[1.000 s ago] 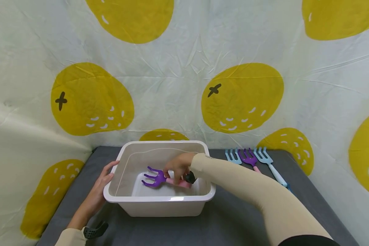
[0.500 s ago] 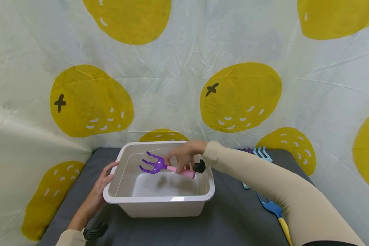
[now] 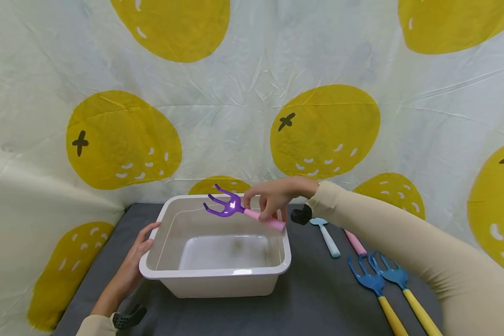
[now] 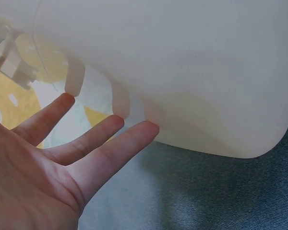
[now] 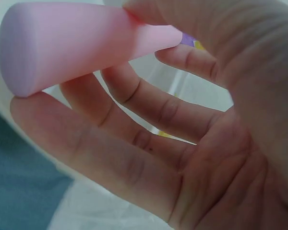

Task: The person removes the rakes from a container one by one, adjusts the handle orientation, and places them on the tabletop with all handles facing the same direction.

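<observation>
My right hand (image 3: 275, 195) pinches a hand rake (image 3: 232, 206) with a purple three-pronged head and a pink handle. The rake hangs over the bin's right half, prongs pointing left, its head level with the far rim. In the right wrist view the thumb lies along the pink handle (image 5: 77, 43) and the fingertips press its other side. A white plastic bin (image 3: 216, 273) stands on the grey cloth. At its left side, my left hand (image 3: 128, 268) has straight, spread fingers; in the left wrist view, their fingertips (image 4: 149, 129) touch the outer wall.
Right of the bin lie a light blue rake (image 3: 329, 240), a pink handle (image 3: 355, 243) partly under the right sleeve, and two blue rakes with yellow handles (image 3: 389, 315). A white curtain (image 3: 218, 140) with yellow fruit hangs behind the table (image 3: 311, 298).
My right hand has raised the purple rake from low inside the bin, up and to the right. The left hand stays at the bin's side. The sleeve has uncovered the blue rakes.
</observation>
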Demonstrator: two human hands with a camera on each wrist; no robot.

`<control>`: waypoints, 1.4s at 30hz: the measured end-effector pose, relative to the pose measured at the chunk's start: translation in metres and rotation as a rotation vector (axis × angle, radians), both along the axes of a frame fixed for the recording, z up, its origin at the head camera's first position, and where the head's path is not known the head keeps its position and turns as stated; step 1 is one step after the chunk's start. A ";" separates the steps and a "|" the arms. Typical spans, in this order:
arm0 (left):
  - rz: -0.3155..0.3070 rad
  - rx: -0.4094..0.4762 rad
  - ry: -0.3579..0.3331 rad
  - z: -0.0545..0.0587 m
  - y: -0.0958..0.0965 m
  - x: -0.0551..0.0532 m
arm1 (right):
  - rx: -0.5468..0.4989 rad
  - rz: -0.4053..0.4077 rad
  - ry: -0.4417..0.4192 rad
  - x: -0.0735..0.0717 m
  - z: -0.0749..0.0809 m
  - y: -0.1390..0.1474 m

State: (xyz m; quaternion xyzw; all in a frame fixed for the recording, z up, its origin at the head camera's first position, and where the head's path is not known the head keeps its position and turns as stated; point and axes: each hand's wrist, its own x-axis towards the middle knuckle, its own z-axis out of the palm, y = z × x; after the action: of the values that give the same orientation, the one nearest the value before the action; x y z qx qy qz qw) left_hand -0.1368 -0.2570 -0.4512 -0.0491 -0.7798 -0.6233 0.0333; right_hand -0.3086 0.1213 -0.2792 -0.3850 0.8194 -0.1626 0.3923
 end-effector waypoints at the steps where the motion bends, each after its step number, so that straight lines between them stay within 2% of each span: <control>1: -0.003 0.003 -0.001 0.000 0.001 0.000 | -0.004 -0.009 0.004 0.001 0.002 0.006; 12: -0.003 0.017 -0.002 0.000 0.002 -0.003 | -0.129 -0.092 0.026 0.005 0.020 0.076; 21: -0.007 0.022 0.013 -0.001 0.005 -0.002 | -0.171 -0.219 0.034 0.003 0.014 0.134; 26: 0.003 0.026 0.007 0.000 0.006 -0.003 | -0.213 -0.285 0.019 0.004 0.003 0.161; 30: 0.005 0.036 0.013 0.000 0.007 -0.003 | -0.289 -0.268 0.018 0.006 -0.011 0.181; 35: -0.001 0.038 0.013 0.000 0.007 -0.005 | -0.368 -0.272 0.025 0.013 -0.036 0.207; 42: 0.015 0.040 0.018 -0.001 0.009 -0.005 | -0.400 -0.334 0.028 0.029 -0.072 0.236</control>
State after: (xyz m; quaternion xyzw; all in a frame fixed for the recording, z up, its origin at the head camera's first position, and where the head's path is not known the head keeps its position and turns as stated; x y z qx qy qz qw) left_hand -0.1413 -0.2481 -0.4520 -0.0482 -0.7672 -0.6379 0.0456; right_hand -0.2798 0.3569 -0.3513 -0.3164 0.8284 -0.3786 0.2649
